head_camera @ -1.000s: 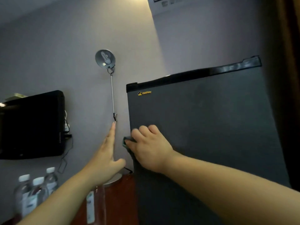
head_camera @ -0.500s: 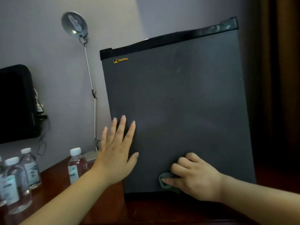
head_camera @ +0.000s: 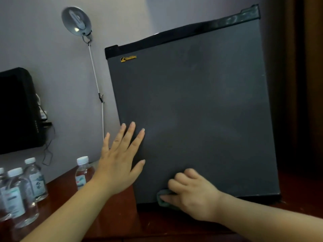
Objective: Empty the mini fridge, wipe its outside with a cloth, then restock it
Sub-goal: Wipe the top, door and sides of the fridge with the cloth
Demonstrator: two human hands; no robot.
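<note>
Head view: wiping step, right hand [head_camera: 194, 194] curled round cloth [head_camera: 163, 200] at 6 o'clock on mini fridge [head_camera: 201, 110], left hand [head_camera: 118, 163] flat-fingered, bracing at 8 o'clock; next probably sweep toward 3 o'clock.

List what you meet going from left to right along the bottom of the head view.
Group of water bottles → single water bottle → left hand → cloth → right hand.
</note>
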